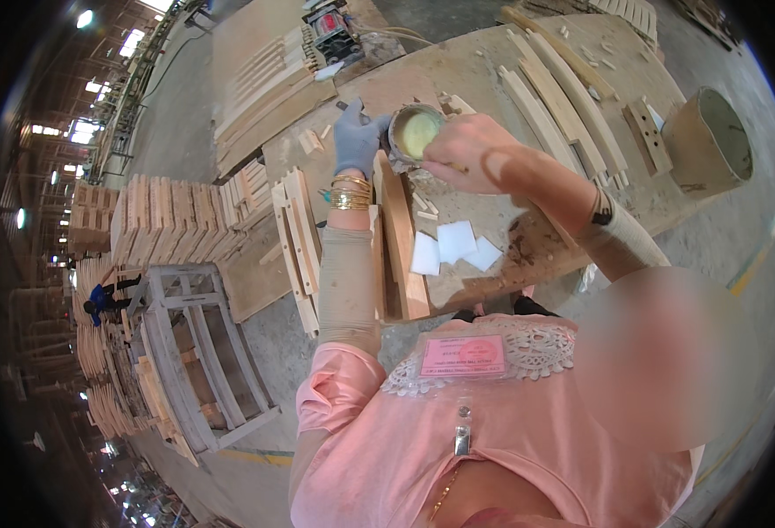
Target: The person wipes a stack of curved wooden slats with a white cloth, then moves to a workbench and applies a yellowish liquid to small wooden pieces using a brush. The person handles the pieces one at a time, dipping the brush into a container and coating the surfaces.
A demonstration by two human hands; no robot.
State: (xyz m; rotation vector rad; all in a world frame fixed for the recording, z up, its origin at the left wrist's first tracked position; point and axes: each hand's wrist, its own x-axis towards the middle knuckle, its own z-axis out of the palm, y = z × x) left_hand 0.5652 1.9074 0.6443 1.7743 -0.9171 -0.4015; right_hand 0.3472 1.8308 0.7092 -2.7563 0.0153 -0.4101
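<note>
My left hand (358,138), in a grey-blue glove, is beside a round can (396,141) of pale yellow liquid that looks like glue. Its fingers are curled, and what they hold is hidden. Bare, my right hand (474,154) is closed at the can's right rim. A bit of a thin yellowish handle shows below its fist; the rest is hidden by the hand. Under my left wrist lies a wooden board (394,238), running toward the table's near edge. White foam pads (455,240) and small wooden dowels (424,206) lie on the table below the can.
Slotted wooden strips (295,233) lie left of the board. Long curved pieces (563,106) rest at the table's far right, near a large bucket (713,141). Stacked wood (172,220) and a grey rack (203,352) stand leftward. A person (102,299) in blue is farther off.
</note>
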